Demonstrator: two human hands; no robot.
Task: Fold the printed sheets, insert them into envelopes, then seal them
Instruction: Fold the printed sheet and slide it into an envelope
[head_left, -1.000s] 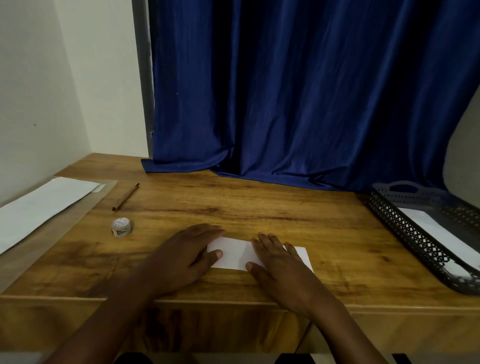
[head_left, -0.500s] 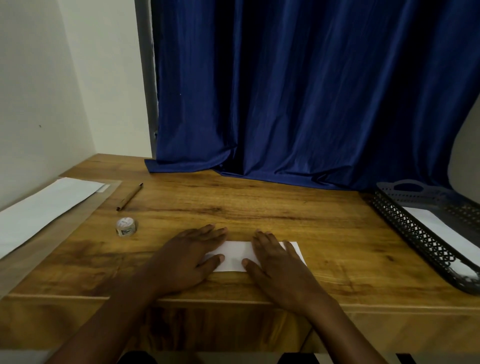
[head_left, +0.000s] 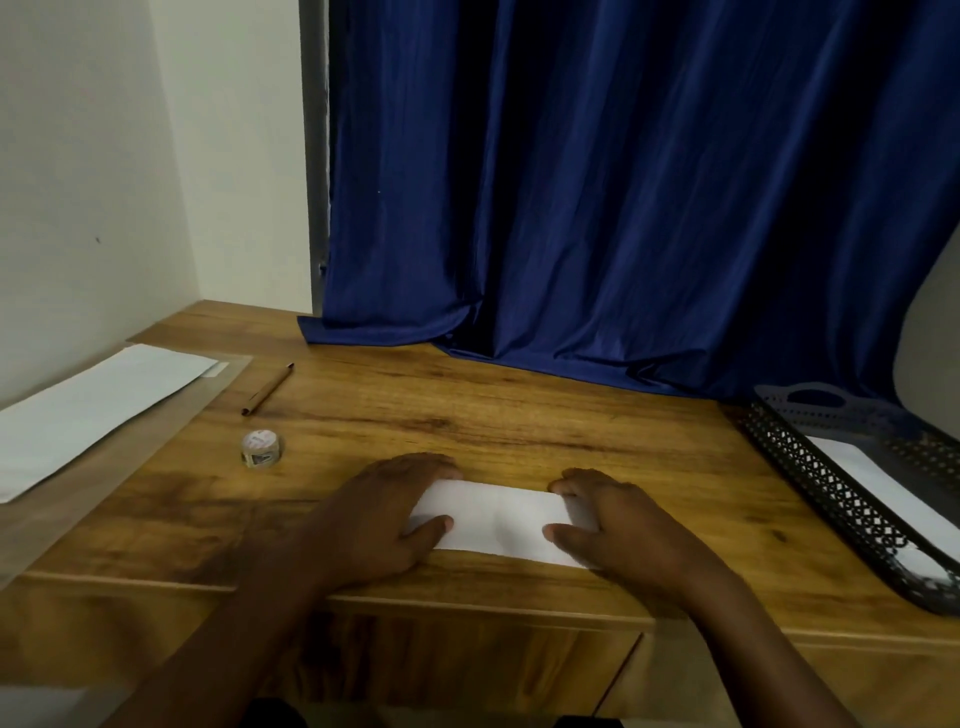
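on the wooden tabletop (head_left: 519, 415), long white envelopes (head_left: 78, 415) wait at far left, a slim brown pen (head_left: 267, 388) and small roll of patterned tape (head_left: 262, 449) near them, likely kept handy for sealing. at centre, near the front edge, the left hand (head_left: 384, 519) and right hand (head_left: 618, 525) lie flat with fingers extended, pressing either end of a folded white paper sheet (head_left: 498, 519), apparently to sharpen its creases. at right, a black perforated plastic tray (head_left: 831, 467) holds more white paper (head_left: 883, 488).
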